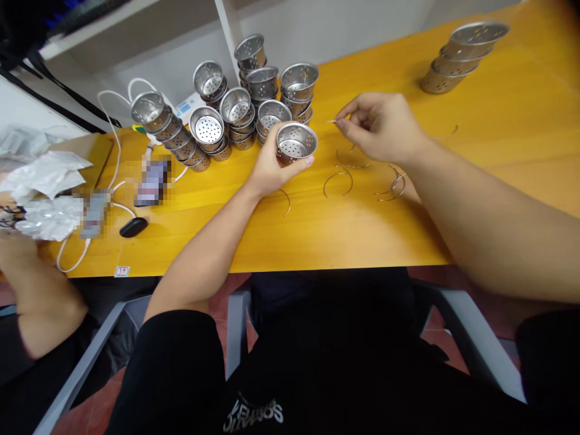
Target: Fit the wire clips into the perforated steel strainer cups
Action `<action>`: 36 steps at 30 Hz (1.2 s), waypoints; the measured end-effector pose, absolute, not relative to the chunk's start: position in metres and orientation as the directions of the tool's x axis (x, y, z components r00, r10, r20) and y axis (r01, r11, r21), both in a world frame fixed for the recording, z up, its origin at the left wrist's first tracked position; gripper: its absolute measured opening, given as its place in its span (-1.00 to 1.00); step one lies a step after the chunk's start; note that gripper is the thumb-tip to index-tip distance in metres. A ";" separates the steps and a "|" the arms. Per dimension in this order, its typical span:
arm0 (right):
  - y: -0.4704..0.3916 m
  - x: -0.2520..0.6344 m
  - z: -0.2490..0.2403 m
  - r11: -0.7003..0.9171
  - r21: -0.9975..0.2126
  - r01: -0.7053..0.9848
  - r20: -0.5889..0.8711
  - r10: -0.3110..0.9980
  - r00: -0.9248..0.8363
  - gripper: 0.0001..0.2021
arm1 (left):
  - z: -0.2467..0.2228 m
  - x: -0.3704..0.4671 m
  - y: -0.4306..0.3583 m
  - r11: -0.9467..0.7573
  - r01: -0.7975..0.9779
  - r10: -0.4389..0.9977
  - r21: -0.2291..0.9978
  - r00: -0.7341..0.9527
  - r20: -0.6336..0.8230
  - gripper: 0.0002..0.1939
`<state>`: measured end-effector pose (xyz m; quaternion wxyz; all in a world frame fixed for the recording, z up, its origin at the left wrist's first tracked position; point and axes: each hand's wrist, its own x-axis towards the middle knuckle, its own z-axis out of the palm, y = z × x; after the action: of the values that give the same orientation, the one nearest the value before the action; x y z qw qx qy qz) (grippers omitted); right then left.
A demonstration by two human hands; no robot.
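My left hand [272, 166] is wrapped round a perforated metal cup [296, 142], its open top tilted toward me. To the right of it, my right hand [374, 124] pinches a thin wire [332, 121] between thumb and forefinger, apart from the cup. Curved wires lie on the yellow table [290, 244] below my right hand, among them one loop [338, 175] and a tangled group [393, 186]. Another curved wire [288, 203] rests just below my left hand. Behind my left hand stand several stacks of the same cups [237, 107].
A leaning cup stack [457, 59] stands at the back right. On the left lie a phone [154, 182], a grey device [95, 212], a black oval object [133, 227], white cables and plastic bags [49, 175]. Another person's arm [43, 296] is at the left edge.
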<state>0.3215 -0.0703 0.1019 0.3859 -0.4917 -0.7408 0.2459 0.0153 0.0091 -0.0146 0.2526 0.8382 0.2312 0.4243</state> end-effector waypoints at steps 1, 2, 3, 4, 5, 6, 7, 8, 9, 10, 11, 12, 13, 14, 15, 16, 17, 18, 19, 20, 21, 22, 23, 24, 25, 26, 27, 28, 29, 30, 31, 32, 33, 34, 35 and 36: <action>-0.072 0.319 0.101 0.422 -0.761 0.492 0.359 0.907 -0.222 -0.85 | -0.015 0.016 0.008 -0.755 0.175 0.610 0.631 0.539 0.580 0.10; -0.074 0.317 0.101 0.447 -0.775 0.446 0.382 0.894 -0.232 -0.83 | -0.015 0.018 0.006 -0.743 0.177 0.620 0.646 0.546 0.563 0.09; -0.076 0.313 0.101 0.468 -0.785 0.406 0.399 0.883 -0.247 -0.79 | -0.015 0.019 0.004 -0.730 0.177 0.628 0.660 0.553 0.547 0.08; -0.078 0.309 0.101 0.480 -0.792 0.377 0.405 0.875 -0.265 -0.72 | -0.015 0.021 0.001 -0.719 0.175 0.634 0.672 0.562 0.532 0.08; -0.081 0.304 0.100 0.484 -0.797 0.360 0.404 0.872 -0.278 -0.64 | -0.015 0.022 -0.001 -0.712 0.171 0.636 0.681 0.568 0.522 0.08; -0.083 0.300 0.100 0.482 -0.801 0.356 0.397 0.872 -0.286 -0.57 | -0.015 0.023 -0.002 -0.708 0.167 0.637 0.687 0.573 0.517 0.08; -0.085 0.296 0.099 0.477 -0.802 0.359 0.391 0.874 -0.288 -0.52 | -0.015 0.024 -0.004 -0.707 0.163 0.635 0.689 0.575 0.516 0.09; -0.086 0.292 0.098 0.473 -0.802 0.365 0.388 0.877 -0.284 -0.48 | -0.015 0.025 -0.005 -0.708 0.161 0.632 0.687 0.577 0.517 0.09; -0.086 0.289 0.097 0.469 -0.801 0.373 0.388 0.880 -0.273 -0.45 | -0.015 0.026 -0.005 -0.712 0.160 0.627 0.683 0.582 0.518 0.10; -0.086 0.287 0.095 0.465 -0.800 0.379 0.389 0.883 -0.262 -0.44 | -0.015 0.027 -0.005 -0.719 0.159 0.620 0.677 0.587 0.520 0.12; -0.086 0.285 0.094 0.463 -0.799 0.384 0.393 0.885 -0.248 -0.43 | -0.016 0.027 -0.005 -0.726 0.159 0.612 0.669 0.594 0.523 0.13; -0.084 0.285 0.092 0.461 -0.799 0.387 0.397 0.887 -0.237 -0.44 | -0.017 0.028 -0.004 -0.734 0.161 0.604 0.660 0.600 0.525 0.15; -0.083 0.284 0.091 0.460 -0.799 0.387 0.402 0.888 -0.224 -0.44 | -0.018 0.028 -0.004 -0.742 0.163 0.596 0.651 0.604 0.529 0.17; -0.082 0.284 0.089 0.459 -0.800 0.385 0.406 0.888 -0.215 -0.45 | -0.019 0.028 -0.004 -0.749 0.166 0.590 0.642 0.607 0.532 0.19; -0.082 0.284 0.088 0.458 -0.801 0.385 0.408 0.889 -0.210 -0.46 | -0.019 0.029 -0.004 -0.754 0.171 0.587 0.634 0.609 0.534 0.21; -0.081 0.285 0.087 0.459 -0.801 0.386 0.409 0.889 -0.208 -0.48 | -0.019 0.030 -0.004 -0.758 0.178 0.586 0.627 0.608 0.536 0.23; -0.081 0.285 0.086 0.459 -0.798 0.390 0.409 0.888 -0.209 -0.50 | -0.018 0.030 -0.006 -0.760 0.185 0.587 0.623 0.606 0.537 0.24; -0.081 0.284 0.086 0.460 -0.794 0.397 0.409 0.888 -0.211 -0.53 | -0.016 0.031 -0.008 -0.760 0.191 0.592 0.621 0.600 0.539 0.25; -0.082 0.283 0.085 0.460 -0.790 0.406 0.407 0.888 -0.214 -0.57 | -0.013 0.032 -0.010 -0.756 0.197 0.600 0.624 0.589 0.541 0.25; -0.083 0.282 0.085 0.456 -0.786 0.417 0.402 0.890 -0.216 -0.59 | -0.010 0.033 -0.013 -0.750 0.202 0.611 0.630 0.577 0.542 0.24; -0.083 0.280 0.085 0.450 -0.783 0.429 0.394 0.893 -0.217 -0.60 | -0.006 0.034 -0.017 -0.743 0.208 0.622 0.636 0.566 0.541 0.22; -0.084 0.279 0.086 0.442 -0.783 0.439 0.386 0.897 -0.215 -0.60 | -0.002 0.034 -0.020 -0.736 0.213 0.633 0.643 0.554 0.540 0.20; -0.085 0.277 0.087 0.434 -0.784 0.443 0.378 0.901 -0.212 -0.60 | 0.001 0.035 -0.023 -0.730 0.219 0.641 0.647 0.547 0.538 0.19; -0.086 0.276 0.088 0.428 -0.790 0.440 0.372 0.904 -0.211 -0.60 | 0.005 0.035 -0.026 -0.725 0.225 0.649 0.651 0.539 0.536 0.17; -0.086 0.275 0.090 0.428 -0.799 0.423 0.370 0.904 -0.214 -0.59 | 0.008 0.035 -0.029 -0.720 0.230 0.656 0.655 0.532 0.534 0.15; -0.087 0.276 0.093 0.432 -0.812 0.393 0.368 0.901 -0.229 -0.56 | 0.011 0.034 -0.030 -0.715 0.233 0.663 0.659 0.525 0.533 0.12; -0.088 0.277 0.096 0.438 -0.828 0.349 0.365 0.895 -0.258 -0.52 | 0.013 0.033 -0.031 -0.708 0.236 0.671 0.665 0.518 0.531 0.08; -0.089 0.279 0.099 0.442 -0.846 0.299 0.357 0.885 -0.300 -0.48 | 0.014 0.032 -0.032 -0.701 0.237 0.678 0.672 0.514 0.526 0.03; -0.090 0.282 0.102 0.441 -0.863 0.245 0.345 0.870 -0.351 -0.43 | 0.016 0.031 -0.032 -0.694 0.235 0.683 0.681 0.513 0.519 -0.02; -0.091 0.284 0.104 0.437 -0.879 0.193 0.335 0.852 -0.403 -0.38 | 0.016 0.029 -0.031 -0.687 0.233 0.687 0.688 0.515 0.512 -0.05; -0.091 0.287 0.106 0.430 -0.891 0.147 0.328 0.832 -0.447 -0.35 | 0.016 0.028 -0.030 -0.681 0.231 0.690 0.695 0.520 0.503 -0.07; -0.091 0.289 0.106 0.424 -0.899 0.109 0.327 0.816 -0.477 -0.33 | 0.016 0.026 -0.029 -0.677 0.230 0.690 0.699 0.527 0.496 -0.07; -0.090 0.290 0.105 0.419 -0.904 0.083 0.329 0.807 -0.490 -0.32 | 0.015 0.025 -0.028 -0.678 0.229 0.688 0.698 0.533 0.493 -0.06; -0.089 0.291 0.104 0.413 -0.908 0.069 0.330 0.807 -0.490 -0.31 | 0.013 0.025 -0.026 -0.685 0.229 0.680 0.691 0.539 0.496 -0.02; -0.088 0.291 0.102 0.406 -0.912 0.066 0.327 0.814 -0.480 -0.30 | 0.011 0.024 -0.024 -0.697 0.226 0.669 0.680 0.545 0.505 0.02; -0.087 0.290 0.100 0.397 -0.915 0.072 0.322 0.825 -0.463 -0.30 | 0.009 0.024 -0.023 -0.712 0.221 0.655 0.667 0.552 0.516 0.07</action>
<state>0.2903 -0.0866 0.0998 0.4155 -0.3092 -0.7253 0.4535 0.0244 -0.0228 0.0089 0.2752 0.8369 0.2617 0.3941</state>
